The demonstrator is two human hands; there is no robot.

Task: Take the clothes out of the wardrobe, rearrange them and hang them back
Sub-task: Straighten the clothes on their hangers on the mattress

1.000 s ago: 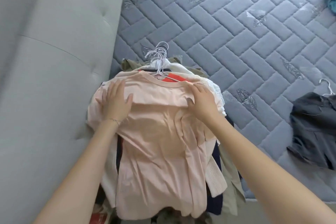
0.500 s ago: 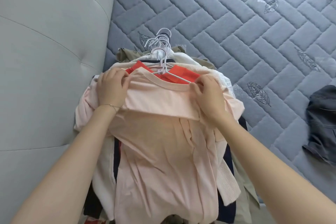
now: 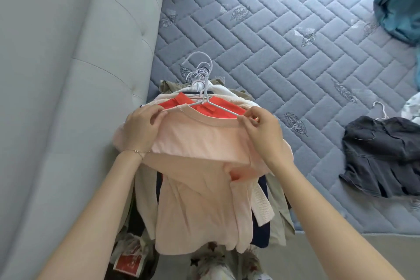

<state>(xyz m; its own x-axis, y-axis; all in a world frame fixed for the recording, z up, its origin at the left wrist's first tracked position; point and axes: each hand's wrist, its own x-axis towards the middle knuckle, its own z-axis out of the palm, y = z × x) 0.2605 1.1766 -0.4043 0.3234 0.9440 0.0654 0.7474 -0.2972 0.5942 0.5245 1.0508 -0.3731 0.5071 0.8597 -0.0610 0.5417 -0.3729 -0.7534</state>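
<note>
Quilted mattress (image 3: 295, 36), pink shirt (image 3: 200, 166) pinched between both hands

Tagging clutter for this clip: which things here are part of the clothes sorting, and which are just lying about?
In the job: pink T-shirt, held by left hand and right hand; its white hanger; orange garment topping the pile of hung clothes; probably the dark garment lying apart.
Lying about: teal cloth; red-and-white bag; mattress; headboard.

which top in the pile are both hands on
The pale pink t-shirt, topmost: left hand and right hand grip its neckline; the red top lies underneath.
</note>
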